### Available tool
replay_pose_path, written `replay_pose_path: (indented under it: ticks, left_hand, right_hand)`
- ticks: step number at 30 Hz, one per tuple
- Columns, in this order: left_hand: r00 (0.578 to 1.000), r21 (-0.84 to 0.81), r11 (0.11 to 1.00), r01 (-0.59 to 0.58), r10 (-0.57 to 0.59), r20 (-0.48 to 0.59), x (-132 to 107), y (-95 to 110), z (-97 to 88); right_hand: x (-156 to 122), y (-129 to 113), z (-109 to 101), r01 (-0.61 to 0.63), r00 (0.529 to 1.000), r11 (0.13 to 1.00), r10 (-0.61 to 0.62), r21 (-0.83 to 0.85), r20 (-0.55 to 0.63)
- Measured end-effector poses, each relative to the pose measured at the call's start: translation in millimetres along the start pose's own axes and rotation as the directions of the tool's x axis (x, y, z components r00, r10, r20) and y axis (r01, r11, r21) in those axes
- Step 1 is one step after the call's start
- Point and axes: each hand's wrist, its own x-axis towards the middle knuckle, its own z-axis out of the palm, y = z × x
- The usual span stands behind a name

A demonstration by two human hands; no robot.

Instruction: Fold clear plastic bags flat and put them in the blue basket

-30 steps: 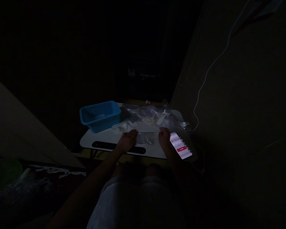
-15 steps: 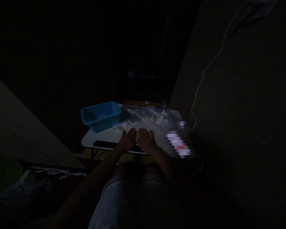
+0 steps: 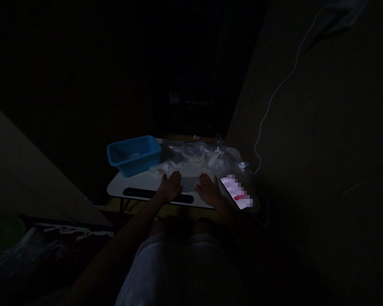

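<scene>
A small clear plastic bag (image 3: 190, 183) lies flat on the white folding table (image 3: 140, 182), between my two hands. My left hand (image 3: 170, 187) rests open and palm down at its left edge. At the bag's right side my right hand (image 3: 208, 189) also lies flat, fingers stretched out. Just behind my left hand is a crumpled pale piece of plastic or cloth (image 3: 166, 168). A lit phone (image 3: 238, 193) lies to the right of my right hand. The room is dark, so fine detail on the bag is hard to make out.
A blue plastic basin (image 3: 135, 157) stands at the table's left. Crumpled clear plastic bags (image 3: 204, 149) with pale flat pieces spread along the back. A black slot (image 3: 140, 192) runs near the front edge. On the right, a white cable (image 3: 268, 108) hangs by the wall.
My right hand has slid to the right, away from my left hand, uncovering the clear plastic bag between them. My left hand has stayed nearly in place.
</scene>
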Motion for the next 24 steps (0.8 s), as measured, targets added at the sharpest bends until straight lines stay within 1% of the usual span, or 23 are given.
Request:
replay_pose_path:
  ticks: [4,9,15,18,19,21,24]
  left_hand:
    - [1.000,-0.009,1.000,0.001,-0.001,-0.014,0,0,1.5]
    - [1.000,0.001,1.000,0.007,-0.007,-0.021,0,0,3.5]
    - [1.000,0.006,1.000,0.016,-0.016,0.006,0,1,1.6]
    - [1.000,0.006,1.000,0.008,-0.008,0.002,0,1,0.9]
    - [1.000,0.003,1.000,0.008,-0.008,0.001,0,1,0.8]
    - [1.000,-0.008,1.000,0.014,-0.014,0.005,0,0,0.8]
    - [1.000,-0.021,1.000,0.013,-0.013,-0.005,0,0,1.7]
  right_hand:
    - [-3,7,5,-0.060,0.998,0.998,0.060,-0.012,-0.021]
    - [-4,6,8,-0.134,0.990,0.991,0.133,-0.009,-0.040]
    - [-5,3,6,-0.202,0.978,0.979,0.201,-0.009,-0.060]
    - [-7,4,4,-0.242,0.967,0.970,0.240,-0.012,-0.088]
    - [-7,4,3,-0.243,0.965,0.970,0.241,-0.012,-0.107]
    - [-7,3,1,-0.201,0.970,0.980,0.198,-0.008,-0.141]
    - [-4,-3,-1,-0.060,0.989,0.998,0.061,0.013,-0.135]
